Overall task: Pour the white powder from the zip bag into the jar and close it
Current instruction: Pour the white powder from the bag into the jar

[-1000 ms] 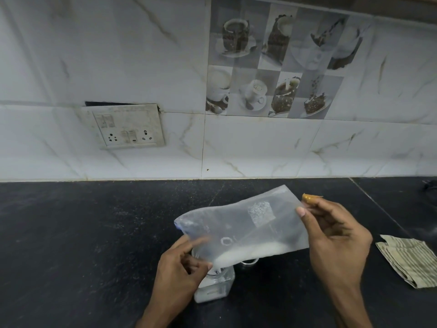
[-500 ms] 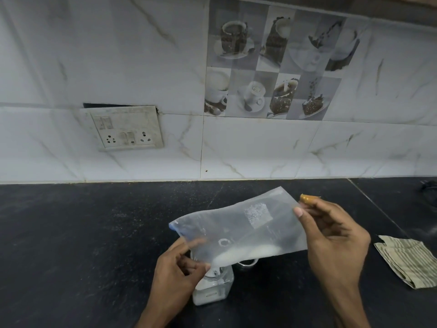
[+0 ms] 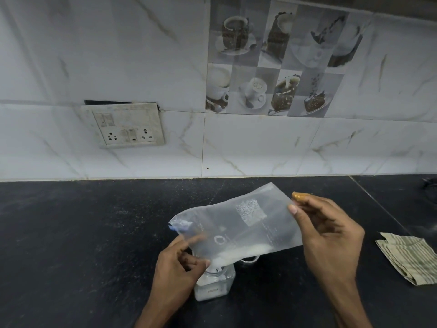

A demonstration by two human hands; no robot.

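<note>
A clear zip bag [image 3: 238, 229] is held tilted over a small clear jar [image 3: 215, 284] standing on the black counter. White powder [image 3: 241, 253] lies along the bag's lower edge and runs toward its open corner at the jar's mouth. My left hand [image 3: 179, 263] pinches that lower open corner just above the jar. My right hand [image 3: 326, 233] grips the bag's raised right end. Some powder sits in the jar's bottom. A clear ring-like piece, perhaps the lid [image 3: 249, 259], shows behind the jar, mostly hidden by the bag.
A folded striped cloth [image 3: 411, 256] lies on the counter [image 3: 82, 233] at the right. The tiled wall behind carries a switch and socket plate [image 3: 125, 125]. A dark cable end [image 3: 429, 183] shows at the far right edge.
The bag's open left corner has dipped slightly toward the jar and powder has slid further to it. Both hands keep their grip in nearly the same places.
</note>
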